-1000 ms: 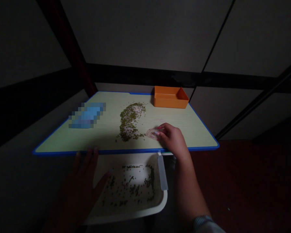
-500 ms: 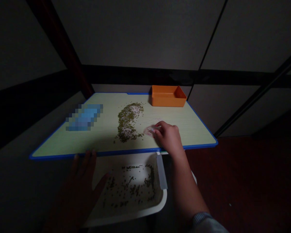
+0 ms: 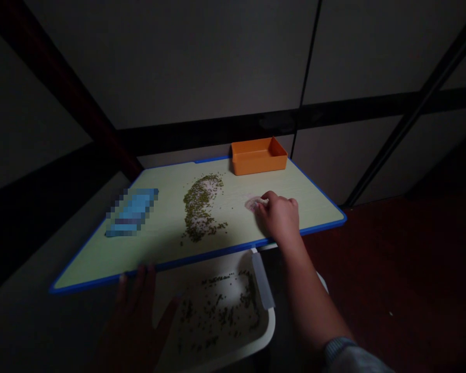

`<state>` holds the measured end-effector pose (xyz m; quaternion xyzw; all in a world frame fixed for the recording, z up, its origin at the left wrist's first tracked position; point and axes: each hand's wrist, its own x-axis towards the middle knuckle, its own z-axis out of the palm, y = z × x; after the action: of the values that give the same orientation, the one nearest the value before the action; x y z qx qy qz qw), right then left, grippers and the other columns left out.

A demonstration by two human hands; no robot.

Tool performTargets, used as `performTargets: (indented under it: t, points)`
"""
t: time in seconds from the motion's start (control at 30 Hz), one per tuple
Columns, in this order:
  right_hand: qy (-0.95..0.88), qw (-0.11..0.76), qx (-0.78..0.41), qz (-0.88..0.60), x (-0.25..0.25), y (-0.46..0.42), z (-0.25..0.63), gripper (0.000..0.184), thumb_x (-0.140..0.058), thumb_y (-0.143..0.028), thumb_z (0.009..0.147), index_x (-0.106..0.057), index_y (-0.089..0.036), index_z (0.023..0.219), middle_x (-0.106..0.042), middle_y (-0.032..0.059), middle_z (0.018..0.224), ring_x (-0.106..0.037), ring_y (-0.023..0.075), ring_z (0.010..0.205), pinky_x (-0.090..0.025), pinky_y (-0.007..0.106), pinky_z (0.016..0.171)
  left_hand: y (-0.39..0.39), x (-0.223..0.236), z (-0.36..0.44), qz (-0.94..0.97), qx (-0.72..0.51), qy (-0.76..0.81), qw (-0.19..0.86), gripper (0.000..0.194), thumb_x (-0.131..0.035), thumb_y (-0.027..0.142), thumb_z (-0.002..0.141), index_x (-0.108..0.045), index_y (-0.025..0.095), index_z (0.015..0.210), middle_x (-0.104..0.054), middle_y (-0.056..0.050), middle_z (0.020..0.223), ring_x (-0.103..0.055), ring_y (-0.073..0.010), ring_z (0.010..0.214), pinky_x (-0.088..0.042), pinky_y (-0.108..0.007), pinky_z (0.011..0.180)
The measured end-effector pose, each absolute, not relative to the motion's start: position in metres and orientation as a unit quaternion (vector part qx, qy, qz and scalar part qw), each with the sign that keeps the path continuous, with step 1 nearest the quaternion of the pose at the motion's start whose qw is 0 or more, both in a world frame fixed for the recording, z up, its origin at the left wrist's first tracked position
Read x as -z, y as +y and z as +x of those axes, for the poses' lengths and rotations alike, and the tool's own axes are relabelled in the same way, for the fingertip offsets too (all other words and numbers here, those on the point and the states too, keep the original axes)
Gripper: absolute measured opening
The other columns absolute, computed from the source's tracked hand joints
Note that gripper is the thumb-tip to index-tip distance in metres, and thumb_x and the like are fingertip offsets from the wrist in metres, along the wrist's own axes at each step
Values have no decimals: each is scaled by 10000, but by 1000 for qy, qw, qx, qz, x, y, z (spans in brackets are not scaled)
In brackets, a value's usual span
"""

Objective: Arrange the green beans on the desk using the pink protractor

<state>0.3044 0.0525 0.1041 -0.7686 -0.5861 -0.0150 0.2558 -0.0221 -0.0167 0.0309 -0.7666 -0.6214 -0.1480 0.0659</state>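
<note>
The tabletop [image 3: 159, 191] is pale yellow-green with faint fine streaks, and its border [image 3: 322, 226] is bright blue. The seeds [image 3: 196, 202] are olive green, mixed with pale pinkish-white patches. The thin piece [image 3: 251, 203] is see-through, with a pinkish tint. The box [image 3: 258, 165] is plain orange, deeper in shade inside. The packet [image 3: 134, 210] shows as light-blue squares with a darker, purplish patch; its real pattern is blurred out. The bin [image 3: 271, 329] has a white rim, a grey clip [image 3: 263, 280] and a greyish inside speckled with dark bits [image 3: 225, 313]. The wall panels [image 3: 178, 67] are grey, crossed by a black band [image 3: 217, 125]. The post [image 3: 62, 70] and floor [image 3: 392, 269] are dark red. The cuff [image 3: 337, 348] is grey-blue with fine stripes, the sleeve [image 3: 359, 361] a plainer grey-blue.
</note>
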Motion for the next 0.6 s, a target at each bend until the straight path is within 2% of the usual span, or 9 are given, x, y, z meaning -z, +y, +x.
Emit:
performTargets:
  t: [0.13, 0.37, 0.6]
  points:
    - [-587, 272, 23, -763, -102, 52, 305, 210, -534, -341, 884, -633, -188, 991, -706, 114, 831, -624, 242, 799, -299, 351, 777, -16, -32, -22, -757, 147, -634, 56, 738, -364, 507, 838, -134, 250, 1491, -273, -89, 1571, -90, -328, 1479, -328, -608, 1093]
    - [-633, 381, -16, -674, -95, 53, 303, 139, -535, -290, 886, -607, -196, 958, -691, 53, 832, -595, 199, 796, -325, 308, 787, -17, -36, -20, -758, 141, -635, 46, 758, -386, 509, 851, -124, 202, 1492, -257, -106, 1576, -44, -330, 1477, -317, -578, 1119]
    - [-678, 336, -13, -654, -98, 51, 298, 117, -506, -247, 893, -594, -190, 946, -675, 69, 848, -568, 208, 802, -329, 312, 780, -18, -35, -20, -749, 146, -646, 33, 763, -410, 510, 846, -135, 208, 1491, -247, -112, 1578, -72, -342, 1472, -323, -594, 1109]
